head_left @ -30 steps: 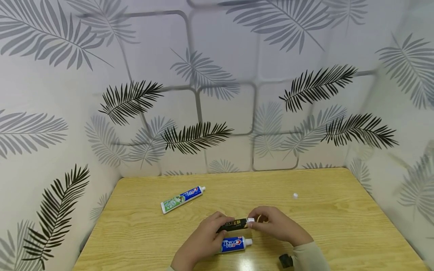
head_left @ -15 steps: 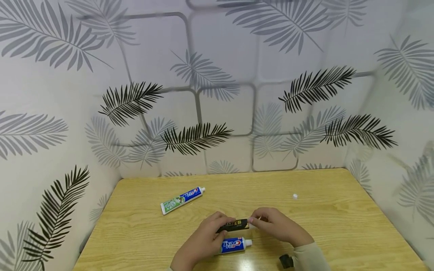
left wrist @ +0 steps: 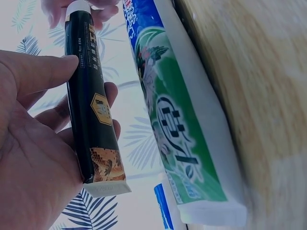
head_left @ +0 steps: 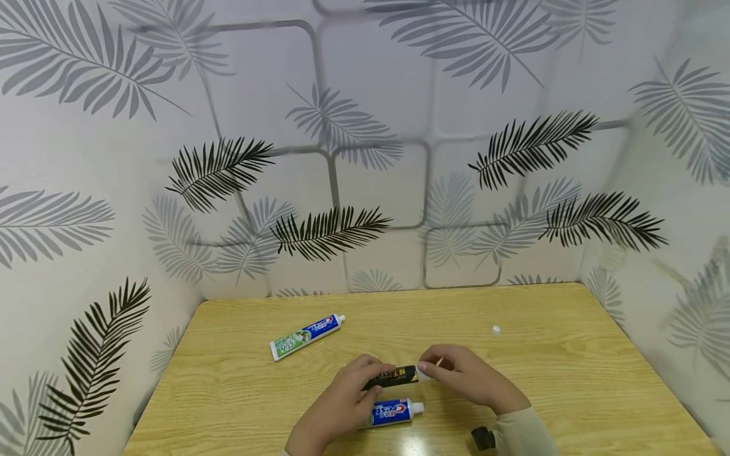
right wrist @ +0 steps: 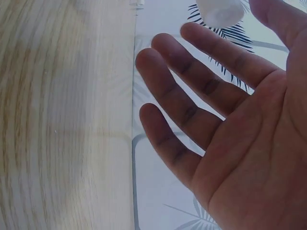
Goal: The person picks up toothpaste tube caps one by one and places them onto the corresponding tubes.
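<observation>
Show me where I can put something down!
The table is bare right of the white cap and between it and the far tube. It's crowded where the left grip, right grip, black tube and near tube bunch together.

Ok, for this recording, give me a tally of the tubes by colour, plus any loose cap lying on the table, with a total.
Blue-and-green tubes: 2 (far tube, near tube)
Black tube: 1
Loose white cap: 1
Total: 4
</observation>
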{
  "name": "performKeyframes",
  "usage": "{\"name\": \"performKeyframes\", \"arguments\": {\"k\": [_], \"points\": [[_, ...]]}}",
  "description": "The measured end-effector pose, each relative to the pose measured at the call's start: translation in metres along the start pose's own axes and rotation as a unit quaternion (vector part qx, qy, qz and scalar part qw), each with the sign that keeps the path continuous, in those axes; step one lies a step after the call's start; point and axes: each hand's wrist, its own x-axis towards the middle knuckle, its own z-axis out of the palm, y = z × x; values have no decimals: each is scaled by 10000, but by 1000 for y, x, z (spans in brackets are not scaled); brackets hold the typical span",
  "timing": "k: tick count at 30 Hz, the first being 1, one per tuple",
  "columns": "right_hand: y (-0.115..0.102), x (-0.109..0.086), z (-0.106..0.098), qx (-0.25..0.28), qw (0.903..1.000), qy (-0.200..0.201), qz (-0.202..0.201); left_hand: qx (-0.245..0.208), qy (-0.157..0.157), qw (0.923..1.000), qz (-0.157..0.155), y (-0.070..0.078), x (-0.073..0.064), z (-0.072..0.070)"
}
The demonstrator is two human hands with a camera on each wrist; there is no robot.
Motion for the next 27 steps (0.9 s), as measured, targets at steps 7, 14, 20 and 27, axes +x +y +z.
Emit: {"name": "performKeyframes", "arguments": {"k": [7,14,20,27], "points": [[3,-2,-3,31,9997,225,-98,-66,24,10000,-36,-1,0,-2],[6,-3,-2,155,9990,230,-338,-92,22,9999,-59,-2,0,-3],[7,-4,-2,132,9986,169,-490,-194,24,9998,-30,-1,0,-3],[8,-4,-2,49,9990,98,-424,-67,69,9999,100,0,0,-3]]}}
